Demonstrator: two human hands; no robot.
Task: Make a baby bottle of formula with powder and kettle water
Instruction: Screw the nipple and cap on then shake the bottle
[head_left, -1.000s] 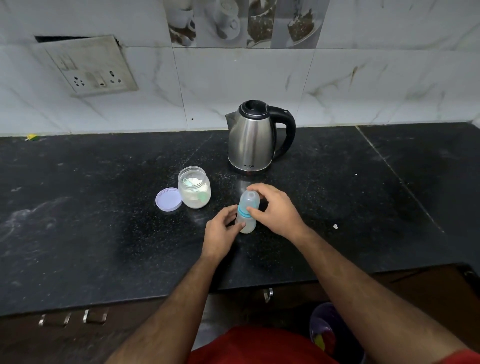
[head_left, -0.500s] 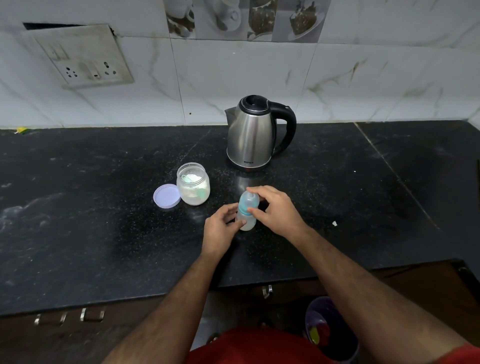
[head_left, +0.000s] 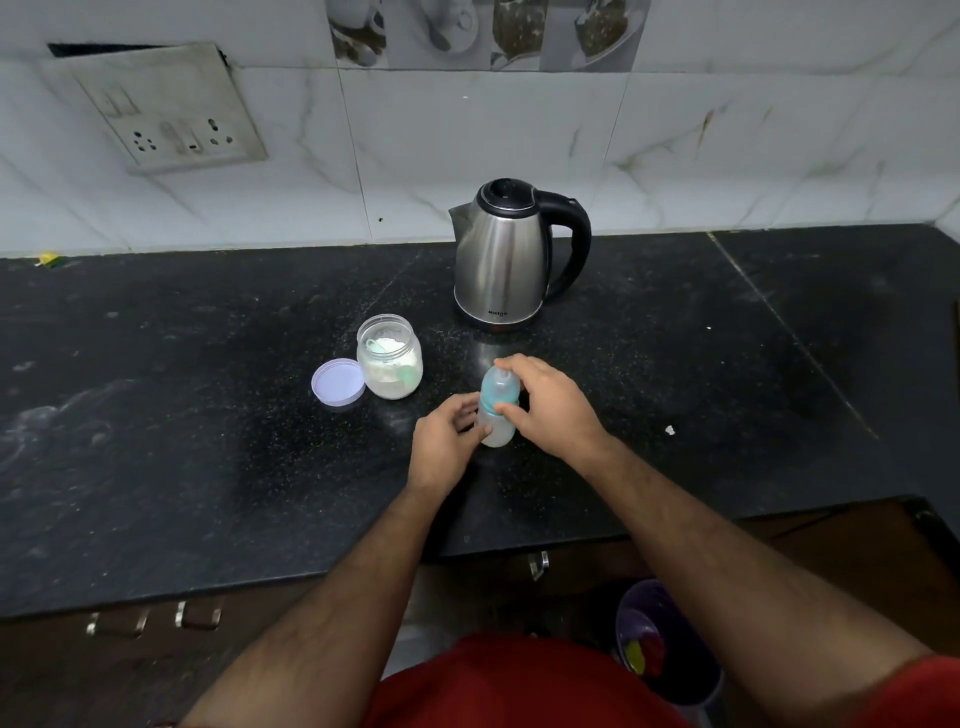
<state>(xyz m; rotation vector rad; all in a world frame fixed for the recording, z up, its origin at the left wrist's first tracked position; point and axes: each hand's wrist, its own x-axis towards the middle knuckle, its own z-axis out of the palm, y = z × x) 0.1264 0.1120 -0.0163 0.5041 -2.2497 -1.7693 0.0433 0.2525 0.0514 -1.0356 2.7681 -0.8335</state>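
A small clear baby bottle (head_left: 497, 415) with a teal collar and a clear cap stands upright on the black counter (head_left: 208, 441). My left hand (head_left: 445, 440) grips its lower body from the left. My right hand (head_left: 550, 405) curls round the cap and collar from the right. An open glass jar of white powder (head_left: 389, 364) with a green scoop inside stands to the left of the bottle. Its lilac lid (head_left: 338, 383) lies beside the jar. A steel kettle (head_left: 506, 257) with a black handle stands behind the bottle, lid shut.
A white tiled wall with a socket plate (head_left: 171, 111) backs the counter. A small white scrap (head_left: 669, 429) lies on the counter to the right. Below the counter edge are drawer handles (head_left: 156, 618) and a purple bin (head_left: 665, 644) on the floor.
Both hands and the bottle stay where they were. Only the camera has shifted slightly.
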